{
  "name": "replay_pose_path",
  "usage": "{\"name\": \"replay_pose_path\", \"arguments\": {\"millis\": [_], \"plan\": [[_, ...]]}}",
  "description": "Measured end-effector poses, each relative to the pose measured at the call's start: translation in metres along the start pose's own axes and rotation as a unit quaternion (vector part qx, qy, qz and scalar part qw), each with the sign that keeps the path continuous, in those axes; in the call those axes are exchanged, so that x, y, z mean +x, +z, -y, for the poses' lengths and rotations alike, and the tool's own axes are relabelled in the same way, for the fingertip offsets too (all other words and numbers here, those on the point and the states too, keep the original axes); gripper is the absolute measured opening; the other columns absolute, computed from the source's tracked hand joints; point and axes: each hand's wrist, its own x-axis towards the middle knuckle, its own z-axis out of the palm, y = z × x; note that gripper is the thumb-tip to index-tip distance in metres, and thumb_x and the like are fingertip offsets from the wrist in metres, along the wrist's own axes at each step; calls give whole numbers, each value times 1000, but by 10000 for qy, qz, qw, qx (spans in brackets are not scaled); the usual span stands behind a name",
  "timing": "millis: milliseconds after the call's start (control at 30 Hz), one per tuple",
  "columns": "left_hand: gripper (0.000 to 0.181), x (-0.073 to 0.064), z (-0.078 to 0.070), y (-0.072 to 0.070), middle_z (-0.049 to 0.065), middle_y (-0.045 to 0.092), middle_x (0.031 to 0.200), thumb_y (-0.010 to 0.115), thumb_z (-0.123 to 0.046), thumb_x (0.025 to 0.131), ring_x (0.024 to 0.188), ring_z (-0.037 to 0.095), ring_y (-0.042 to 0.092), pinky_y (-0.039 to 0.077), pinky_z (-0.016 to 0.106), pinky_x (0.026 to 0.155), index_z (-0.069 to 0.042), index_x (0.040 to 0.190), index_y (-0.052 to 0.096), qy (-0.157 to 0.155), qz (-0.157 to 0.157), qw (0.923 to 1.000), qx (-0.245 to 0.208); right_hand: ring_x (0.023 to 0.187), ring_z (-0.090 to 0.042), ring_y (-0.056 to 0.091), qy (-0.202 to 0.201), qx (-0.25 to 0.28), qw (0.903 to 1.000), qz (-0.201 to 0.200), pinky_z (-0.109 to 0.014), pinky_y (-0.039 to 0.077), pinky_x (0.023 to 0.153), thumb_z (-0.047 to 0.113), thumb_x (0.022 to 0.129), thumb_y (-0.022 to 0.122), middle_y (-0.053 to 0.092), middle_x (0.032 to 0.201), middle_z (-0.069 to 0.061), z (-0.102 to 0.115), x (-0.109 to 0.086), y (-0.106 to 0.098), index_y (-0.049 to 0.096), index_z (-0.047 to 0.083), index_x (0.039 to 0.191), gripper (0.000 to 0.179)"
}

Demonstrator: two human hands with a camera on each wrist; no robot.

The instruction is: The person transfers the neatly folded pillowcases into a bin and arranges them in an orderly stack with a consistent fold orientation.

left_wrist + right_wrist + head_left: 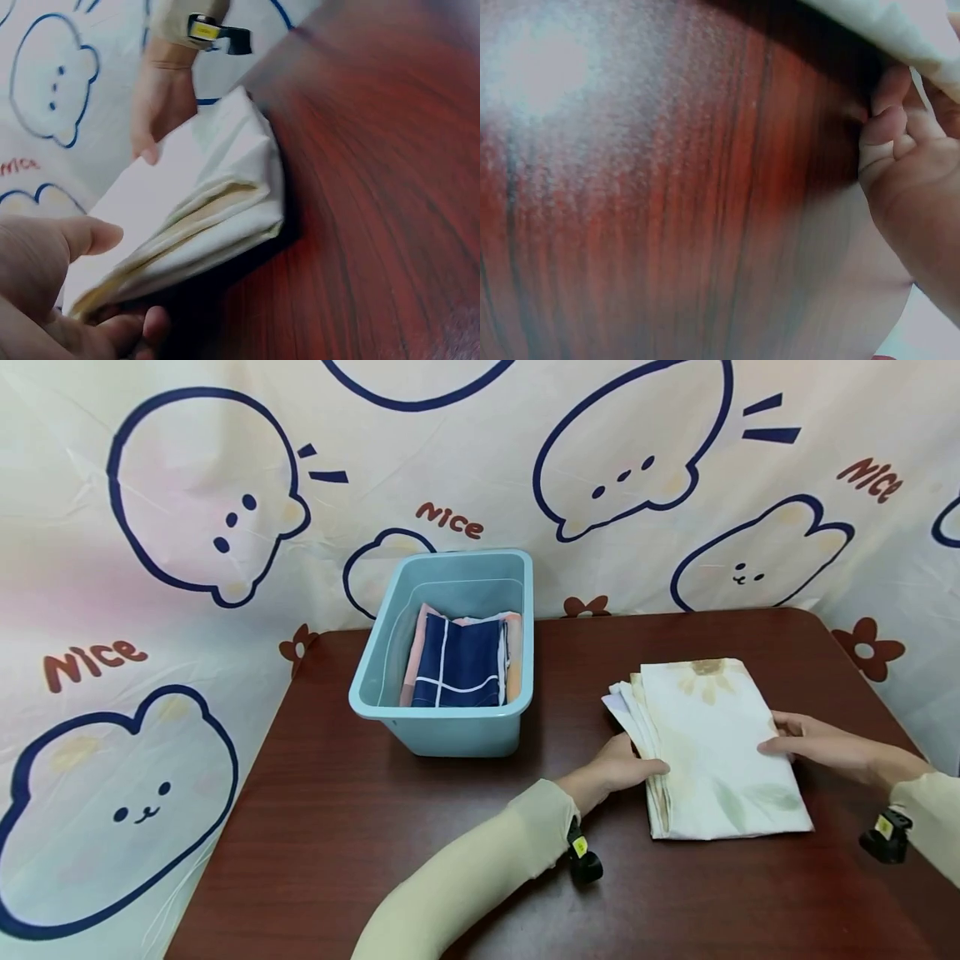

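A folded white cloth [712,752] with a pale yellow flower and green leaves is held at the right side of the table, between both hands. My left hand [618,767] grips its left edge, thumb on top and fingers beneath, as the left wrist view shows. Layered folds of the cloth [217,202] face that camera, with dark shadow under them. On the opposite edge, my right hand [821,745] holds the cloth with its thumb above. In the right wrist view, curled fingers [889,124] tuck under the cloth's rim.
Left of the cloth stands a light blue plastic bin [450,731] with folded fabrics inside, a navy checked one [465,660] at the front. The dark red-brown wooden table [337,835] meets a bear-printed curtain [225,635] at the back and sides.
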Motion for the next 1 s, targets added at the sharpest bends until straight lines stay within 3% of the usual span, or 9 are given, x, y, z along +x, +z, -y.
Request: {"name": "replay_pose_path", "arguments": {"millis": [100,200,367,533,767,1000], "plan": [[37,2,0,0,-6,64,109,75,-25,81,94,5,57,47,22,84,-22,114,59,196,-206,9994,190,101,15,52,-120,114,9999,11,-26,48,86,37,98,52,51,137,-9,1,-1,1,10,-3,152,80],[39,3,0,-3,-2,64,102,76,-26,82,79,13,62,52,29,76,-23,115,55,205,-209,9992,268,102,14,53,-231,144,9996,10,-19,47,81,34,97,53,54,128,4,2,-1,1,11,-2,151,77],[39,9,11,-5,1,58,75,75,-19,84,42,18,51,47,30,51,-23,114,51,198,38,9998,-86,101,19,49,-316,-117,9994,1,-21,46,83,34,97,54,51,134,-4,4,-3,2,12,-3,151,77],[42,17,19,-8,2,54,58,72,-14,85,37,13,48,37,26,40,-25,118,48,357,170,9991,-166,101,19,48,-356,-228,9991,-14,-18,45,82,34,97,54,55,130,-4,4,-2,2,18,-3,149,74],[37,18,22,-10,3,61,64,74,-19,84,38,15,52,42,27,40,-26,112,51,572,412,9966,-426,94,10,55,-501,-72,9987,39,-15,46,77,28,98,55,64,107,4,1,-1,3,26,-5,142,63],[32,16,22,-8,3,61,58,77,-24,82,37,15,53,42,27,39,-25,104,54,574,363,9964,-511,101,15,54,-487,15,9987,117,-14,47,79,28,98,54,60,123,2,3,-3,4,19,-7,147,70]]}}
